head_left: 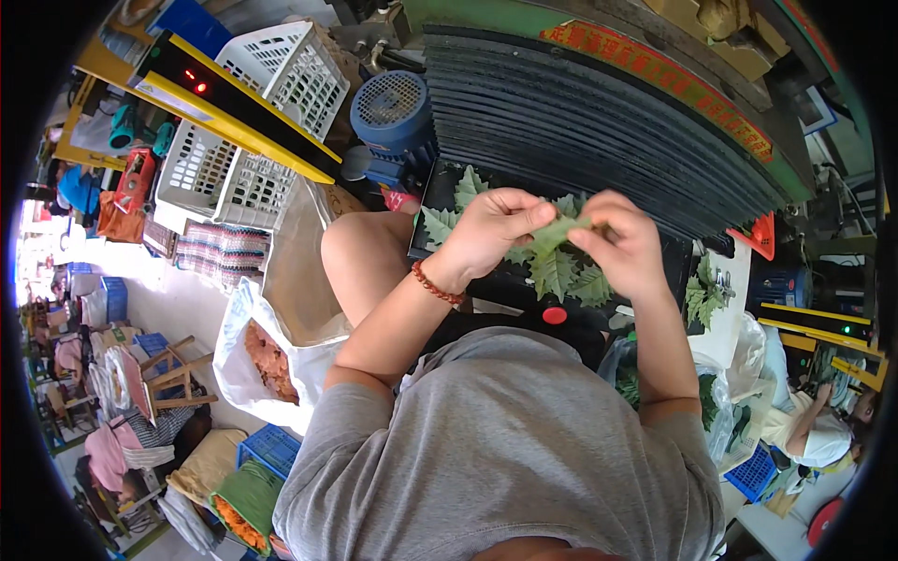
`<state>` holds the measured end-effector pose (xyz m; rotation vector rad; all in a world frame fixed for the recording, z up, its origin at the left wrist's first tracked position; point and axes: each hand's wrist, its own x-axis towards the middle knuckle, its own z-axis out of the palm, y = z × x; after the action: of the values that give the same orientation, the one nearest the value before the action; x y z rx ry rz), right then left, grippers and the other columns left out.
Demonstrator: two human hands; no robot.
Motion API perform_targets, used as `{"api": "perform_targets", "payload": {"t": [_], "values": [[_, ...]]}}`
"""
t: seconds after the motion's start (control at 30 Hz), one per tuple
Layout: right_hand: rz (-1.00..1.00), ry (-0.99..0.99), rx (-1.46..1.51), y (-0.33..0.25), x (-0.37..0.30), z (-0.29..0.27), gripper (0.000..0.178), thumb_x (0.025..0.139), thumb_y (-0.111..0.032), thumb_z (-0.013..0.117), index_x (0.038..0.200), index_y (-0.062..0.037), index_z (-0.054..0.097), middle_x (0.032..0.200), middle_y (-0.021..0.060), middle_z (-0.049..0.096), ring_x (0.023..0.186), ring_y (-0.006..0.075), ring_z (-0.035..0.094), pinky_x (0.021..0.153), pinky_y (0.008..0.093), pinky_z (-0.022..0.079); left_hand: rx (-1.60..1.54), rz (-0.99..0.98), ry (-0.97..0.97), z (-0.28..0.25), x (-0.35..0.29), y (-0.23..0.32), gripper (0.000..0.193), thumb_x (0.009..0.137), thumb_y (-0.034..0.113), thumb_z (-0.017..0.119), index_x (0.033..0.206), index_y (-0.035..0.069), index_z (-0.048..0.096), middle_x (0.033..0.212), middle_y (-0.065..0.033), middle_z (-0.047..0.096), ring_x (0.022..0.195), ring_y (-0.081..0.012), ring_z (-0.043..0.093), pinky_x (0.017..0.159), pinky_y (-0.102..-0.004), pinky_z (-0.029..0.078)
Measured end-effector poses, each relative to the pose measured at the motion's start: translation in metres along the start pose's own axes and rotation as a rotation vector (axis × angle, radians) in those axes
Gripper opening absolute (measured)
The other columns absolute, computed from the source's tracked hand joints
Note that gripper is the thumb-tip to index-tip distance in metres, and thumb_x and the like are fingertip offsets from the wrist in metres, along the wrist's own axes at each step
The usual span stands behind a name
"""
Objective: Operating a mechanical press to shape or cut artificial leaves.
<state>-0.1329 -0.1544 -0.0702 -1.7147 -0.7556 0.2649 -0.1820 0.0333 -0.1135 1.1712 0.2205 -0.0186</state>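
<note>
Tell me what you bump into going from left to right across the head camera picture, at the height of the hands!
White plastic basket → blue motor → left hand → green leaf piece pinched between both hands → right hand → small pile of green leaves → orange-red scoop-like thing.

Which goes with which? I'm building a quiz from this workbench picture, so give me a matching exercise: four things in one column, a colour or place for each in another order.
Things:
1. green leaf piece
2. bead bracelet
3. round button
4. electric motor

Descriptions:
A. blue, left of the black press
B. on the left hand's wrist
C. red, on the dark bench edge
D. pinched between the left hand and the right hand

Pairs: 1-D, 2-B, 3-C, 4-A
</note>
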Motion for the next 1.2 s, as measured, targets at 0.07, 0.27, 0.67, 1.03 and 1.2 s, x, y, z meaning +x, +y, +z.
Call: {"api": "perform_targets", "payload": {"t": [0.07, 0.27, 0.67, 1.03, 1.2], "values": [[-0.142, -0.018, 0.001, -0.021, -0.022, -0.004, 0.009, 0.074, 0.003, 0.069, 0.078, -0.0003, 0.062, 0.08, 0.0036, 0.058, 0.061, 0.0083, 0.046, 0.054, 0.0202, 0.036, -0.133, -0.025, 0.156, -0.014, 0.003, 0.0, 0.013, 0.08, 0.009, 0.074, 0.074, 0.004, 0.064, 0.06, 0.0022, 0.055, 0.052, -0.0028, 0.043, 0.045, -0.0149, 0.034], [0.173, 0.007, 0.144, -0.019, -0.004, 0.002, 0.009, 0.076, 0.004, 0.066, 0.083, 0.0002, 0.063, 0.078, 0.0042, 0.058, 0.061, 0.0099, 0.047, 0.055, 0.0207, 0.036, 0.167, 0.038, -0.058, -0.012, 0.008, -0.001, 0.013, 0.083, 0.008, 0.071, 0.075, 0.004, 0.062, 0.065, -0.0006, 0.058, 0.055, -0.0055, 0.048, 0.05, -0.0152, 0.039], [-0.101, 0.047, 0.045, -0.002, -0.01, -0.01, 0.008, 0.079, 0.004, 0.065, 0.087, 0.0002, 0.064, 0.078, 0.0019, 0.058, 0.06, 0.0081, 0.045, 0.054, 0.0197, 0.035, -0.002, 0.013, 0.122, -0.026, 0.025, 0.002, 0.016, 0.091, 0.015, 0.061, 0.08, 0.004, 0.055, 0.075, -0.0046, 0.061, 0.059, -0.0073, 0.055, 0.053, -0.0164, 0.045], [0.12, 0.019, 0.209, 0.005, 0.001, -0.019, 0.007, 0.081, 0.003, 0.064, 0.087, 0.0005, 0.064, 0.077, 0.001, 0.057, 0.058, 0.0057, 0.042, 0.051, 0.018, 0.032, 0.165, 0.174, -0.204, -0.002, 0.023, 0.029, 0.017, 0.097, 0.007, 0.047, 0.113, 0.002, 0.051, 0.094, -0.0094, 0.061, 0.074, -0.009, 0.054, 0.066, -0.0175, 0.044], [0.213, -0.02, 0.249, 0.006, 0.008, -0.014, 0.006, 0.082, 0.003, 0.064, 0.088, 0.0005, 0.064, 0.077, 0.0008, 0.058, 0.058, 0.0052, 0.042, 0.05, 0.0179, 0.031, 0.066, 0.193, -0.132, 0.014, 0.027, 0.021, 0.02, 0.095, 0.003, 0.048, 0.114, 0.003, 0.052, 0.097, -0.0084, 0.061, 0.07, -0.0087, 0.051, 0.064, -0.0173, 0.042]]}}
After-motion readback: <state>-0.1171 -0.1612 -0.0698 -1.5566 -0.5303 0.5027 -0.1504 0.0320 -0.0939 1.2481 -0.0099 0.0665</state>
